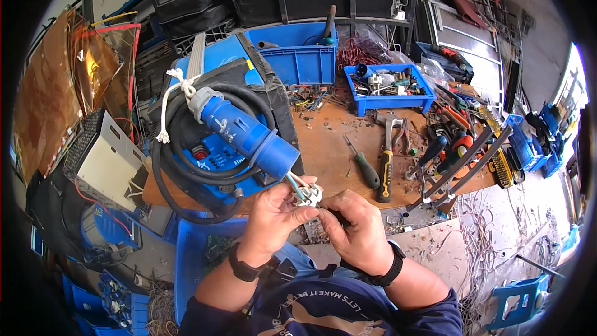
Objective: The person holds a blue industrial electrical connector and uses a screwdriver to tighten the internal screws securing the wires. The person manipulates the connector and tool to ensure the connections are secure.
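Observation:
A white plug insert (308, 196) with metal parts sits in the fingers of my left hand (272, 218), which grips it from the near left side. Brown and blue wires (292, 182) run from it into the open end of a blue industrial plug housing (249, 137). The housing lies slanted on a coiled black cable (171, 177), its grey collar tied with white rope (185, 87). My right hand (357, 230) is closed in a pinch right beside the insert. What lies between its thumb and forefinger is too small to make out.
On the wooden bench (329, 134) lie a green-handled screwdriver (368, 173), a hammer (387, 165) and pliers (405, 137). Farther back stand a blue parts tray (364, 104) and a larger blue bin (298, 65). A blue machine (217, 158) sits under the cable; more tools crowd the right.

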`<state>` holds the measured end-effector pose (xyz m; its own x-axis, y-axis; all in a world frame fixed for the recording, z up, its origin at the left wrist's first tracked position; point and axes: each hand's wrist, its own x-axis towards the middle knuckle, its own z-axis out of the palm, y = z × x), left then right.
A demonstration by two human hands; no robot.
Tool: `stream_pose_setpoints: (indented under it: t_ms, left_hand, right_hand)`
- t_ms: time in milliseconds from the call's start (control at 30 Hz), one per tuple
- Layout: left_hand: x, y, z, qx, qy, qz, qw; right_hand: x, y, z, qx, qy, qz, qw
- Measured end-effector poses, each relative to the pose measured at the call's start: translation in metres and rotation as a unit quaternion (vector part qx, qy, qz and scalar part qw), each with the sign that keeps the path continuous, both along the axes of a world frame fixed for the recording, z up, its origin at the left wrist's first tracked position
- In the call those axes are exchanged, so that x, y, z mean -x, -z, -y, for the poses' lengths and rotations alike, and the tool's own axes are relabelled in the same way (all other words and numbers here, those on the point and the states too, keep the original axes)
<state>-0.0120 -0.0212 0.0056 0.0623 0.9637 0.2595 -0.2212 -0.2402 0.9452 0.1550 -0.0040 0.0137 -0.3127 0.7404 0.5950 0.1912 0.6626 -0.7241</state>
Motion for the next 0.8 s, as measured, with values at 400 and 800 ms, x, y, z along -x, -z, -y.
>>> stream_pose_setpoints:
  t_ms: [400, 800]
  left_hand:
    - [0.002, 0.005, -0.002, -0.005, -0.018, -0.01, 1.0]
    - [0.002, 0.007, -0.002, 0.009, -0.028, -0.005, 1.0]
  right_hand:
    - [0.004, 0.007, -0.006, 0.122, -0.02, -0.051, 0.991]
    - [0.005, 0.014, -0.006, 0.075, -0.021, -0.023, 0.997]
